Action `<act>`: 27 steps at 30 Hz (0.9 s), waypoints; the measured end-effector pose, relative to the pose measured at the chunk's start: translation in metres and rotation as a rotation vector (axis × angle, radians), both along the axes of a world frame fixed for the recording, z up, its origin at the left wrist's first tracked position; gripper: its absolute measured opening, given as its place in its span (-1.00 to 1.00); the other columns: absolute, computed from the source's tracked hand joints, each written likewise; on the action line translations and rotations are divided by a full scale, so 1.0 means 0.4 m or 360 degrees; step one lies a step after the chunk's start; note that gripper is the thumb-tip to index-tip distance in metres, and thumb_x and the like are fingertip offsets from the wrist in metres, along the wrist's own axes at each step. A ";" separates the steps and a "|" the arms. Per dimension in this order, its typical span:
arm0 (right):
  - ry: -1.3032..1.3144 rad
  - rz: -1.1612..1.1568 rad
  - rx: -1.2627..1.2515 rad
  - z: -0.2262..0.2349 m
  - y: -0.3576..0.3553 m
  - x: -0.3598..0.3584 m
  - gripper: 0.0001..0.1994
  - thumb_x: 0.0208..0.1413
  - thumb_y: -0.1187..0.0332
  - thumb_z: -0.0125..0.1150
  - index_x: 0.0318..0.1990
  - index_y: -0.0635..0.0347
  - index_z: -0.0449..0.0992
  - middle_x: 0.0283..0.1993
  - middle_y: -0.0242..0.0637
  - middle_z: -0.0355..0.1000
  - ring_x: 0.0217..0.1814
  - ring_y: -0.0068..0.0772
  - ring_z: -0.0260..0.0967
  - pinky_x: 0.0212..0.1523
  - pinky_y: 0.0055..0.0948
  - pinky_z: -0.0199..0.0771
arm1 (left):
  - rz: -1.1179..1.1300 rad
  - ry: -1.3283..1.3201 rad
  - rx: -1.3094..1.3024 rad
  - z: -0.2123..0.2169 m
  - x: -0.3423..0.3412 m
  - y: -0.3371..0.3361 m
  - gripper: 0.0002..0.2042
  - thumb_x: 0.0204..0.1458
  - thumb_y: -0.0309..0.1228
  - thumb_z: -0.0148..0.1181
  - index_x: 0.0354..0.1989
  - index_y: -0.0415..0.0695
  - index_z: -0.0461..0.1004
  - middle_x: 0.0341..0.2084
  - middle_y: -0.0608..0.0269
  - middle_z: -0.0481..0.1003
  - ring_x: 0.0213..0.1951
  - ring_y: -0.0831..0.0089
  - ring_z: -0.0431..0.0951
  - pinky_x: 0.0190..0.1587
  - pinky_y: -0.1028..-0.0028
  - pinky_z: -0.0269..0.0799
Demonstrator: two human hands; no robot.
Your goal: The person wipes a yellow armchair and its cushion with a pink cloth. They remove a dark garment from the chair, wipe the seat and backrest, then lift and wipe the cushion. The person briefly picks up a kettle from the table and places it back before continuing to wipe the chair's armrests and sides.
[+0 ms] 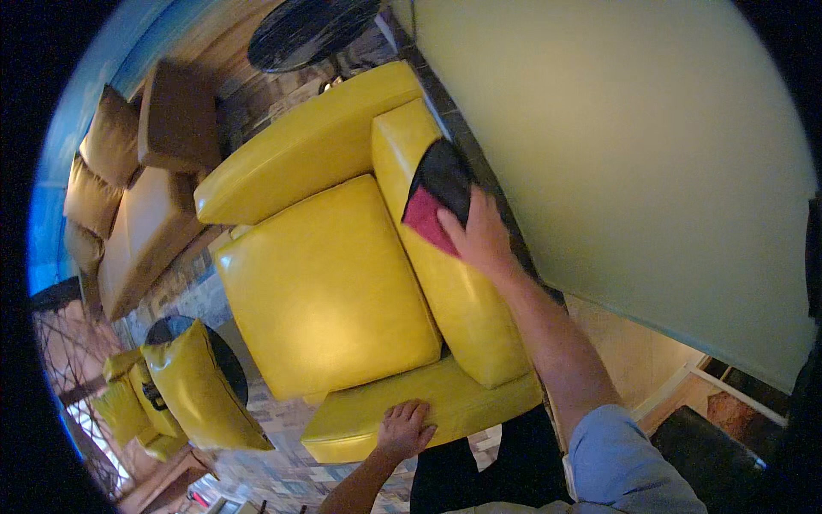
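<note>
on the yellow armchair [325, 291] backrest | right hand [479, 236] grip pressing red-and-black cloth [438, 199] | left hand [404, 428] flat, released, on armrest

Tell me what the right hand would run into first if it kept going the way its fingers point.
The right hand presses a red-and-black cloth on the yellow armchair's backrest, fingers pointing along it. Straight on, it would probably meet only more backrest, then its far end; depth is uncertain.
</note>
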State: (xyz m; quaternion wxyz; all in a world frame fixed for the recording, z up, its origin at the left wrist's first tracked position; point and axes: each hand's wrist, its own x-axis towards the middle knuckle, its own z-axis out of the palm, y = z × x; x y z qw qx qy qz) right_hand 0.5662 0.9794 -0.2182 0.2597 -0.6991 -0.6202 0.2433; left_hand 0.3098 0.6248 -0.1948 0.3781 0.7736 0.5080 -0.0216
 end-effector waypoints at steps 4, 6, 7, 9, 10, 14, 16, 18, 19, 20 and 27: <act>0.0574 0.0017 -0.0343 0.022 -0.254 0.100 -0.24 0.29 -0.04 0.19 0.39 0.43 0.17 0.30 0.29 0.29 0.35 0.24 0.29 0.39 -0.06 0.24 | -0.0020 0.0057 -0.0350 0.003 -0.005 0.025 -0.39 0.10 -0.03 0.31 0.24 -0.15 0.43 0.16 -0.07 0.47 0.23 -0.05 0.44 0.27 0.02 0.35; 0.0852 -0.0075 -0.0623 -0.012 -0.392 0.166 -0.30 0.38 0.02 0.08 0.45 0.39 0.12 0.40 0.23 0.24 0.46 0.11 0.21 0.46 -0.12 0.14 | -0.0073 0.0027 -0.0632 0.012 -0.004 0.072 -0.35 0.10 -0.05 0.35 0.28 -0.18 0.38 0.22 -0.16 0.42 0.30 -0.11 0.36 0.33 0.00 0.29; 0.0964 -0.0137 -0.0809 -0.056 -0.469 0.201 -0.36 0.43 0.07 0.00 0.47 0.35 0.11 0.44 0.19 0.22 0.50 0.05 0.16 0.49 -0.14 0.09 | 0.0160 -0.0007 -0.0407 0.006 0.020 0.097 -0.33 0.08 -0.11 0.38 0.30 -0.22 0.36 0.26 -0.22 0.37 0.33 -0.15 0.31 0.36 -0.02 0.25; 0.0737 0.0090 -0.1139 -0.118 -0.604 0.267 -0.43 0.46 0.18 -0.05 0.48 0.30 0.11 0.49 0.19 0.16 0.54 0.06 0.11 0.52 -0.18 0.08 | 0.0454 0.0098 -0.0087 0.018 0.102 0.232 -0.29 0.06 -0.25 0.43 0.34 -0.30 0.29 0.33 -0.34 0.28 0.38 -0.27 0.23 0.42 -0.06 0.16; 0.0854 0.0084 -0.1275 -0.149 -0.657 0.287 -0.46 0.48 0.23 -0.08 0.49 0.27 0.11 0.50 0.16 0.15 0.55 0.03 0.10 0.52 -0.20 0.08 | 0.0526 -0.0007 0.0192 0.018 0.143 0.315 -0.28 0.10 -0.28 0.39 0.39 -0.30 0.23 0.38 -0.35 0.21 0.40 -0.27 0.20 0.43 -0.06 0.13; 0.1124 0.0027 -0.1253 -0.256 -0.656 0.284 -0.46 0.47 0.23 -0.07 0.49 0.25 0.11 0.50 0.11 0.16 0.55 0.01 0.11 0.51 -0.21 0.10 | 0.0772 -0.0231 0.0771 -0.014 0.320 0.682 -0.32 0.19 -0.31 0.27 0.43 -0.33 0.16 0.41 -0.45 0.10 0.44 -0.34 0.10 0.46 -0.06 0.02; 0.1159 0.0007 -0.1134 -0.295 -0.593 0.272 -0.46 0.47 0.23 -0.06 0.49 0.24 0.12 0.51 0.09 0.16 0.55 -0.01 0.12 0.51 -0.22 0.11 | 0.0839 -0.0215 0.0915 -0.030 0.406 0.847 -0.35 0.22 -0.32 0.17 0.43 -0.35 0.15 0.41 -0.44 0.10 0.44 -0.34 0.08 0.47 -0.07 0.01; 0.1171 0.0038 -0.1038 -0.315 -0.528 0.257 -0.46 0.47 0.23 -0.06 0.49 0.23 0.12 0.51 0.07 0.17 0.54 -0.02 0.12 0.50 -0.22 0.12 | 0.0858 -0.0053 0.1070 -0.062 0.439 0.935 -0.36 0.25 -0.35 0.14 0.45 -0.34 0.13 0.44 -0.37 0.08 0.47 -0.27 0.06 0.50 0.01 -0.04; 0.1161 0.0059 -0.0981 -0.318 -0.492 0.253 -0.46 0.47 0.23 -0.06 0.49 0.23 0.12 0.51 0.05 0.17 0.54 -0.02 0.12 0.50 -0.22 0.12 | 0.0865 0.0025 0.1146 -0.078 0.446 0.954 -0.37 0.26 -0.37 0.12 0.46 -0.34 0.12 0.46 -0.34 0.07 0.48 -0.23 0.05 0.51 0.05 -0.06; 0.1157 0.0080 -0.0910 -0.325 -0.450 0.246 -0.46 0.47 0.23 -0.06 0.50 0.22 0.12 0.51 0.04 0.17 0.54 -0.03 0.13 0.50 -0.22 0.12 | 0.0926 -0.0103 0.1088 -0.080 0.444 0.950 -0.40 0.25 -0.38 0.08 0.44 -0.35 0.16 0.46 -0.31 0.08 0.49 -0.21 0.05 0.52 0.05 -0.08; 0.1023 0.0282 -0.0344 -0.242 -0.041 0.123 -0.46 0.47 0.23 -0.04 0.50 0.19 0.13 0.51 -0.04 0.19 0.54 -0.07 0.14 0.49 -0.24 0.15 | 0.0950 -0.0315 0.1113 -0.099 0.426 0.931 -0.44 0.26 -0.39 -0.04 0.43 -0.35 0.20 0.47 -0.26 0.11 0.51 -0.17 0.03 0.53 0.03 -0.11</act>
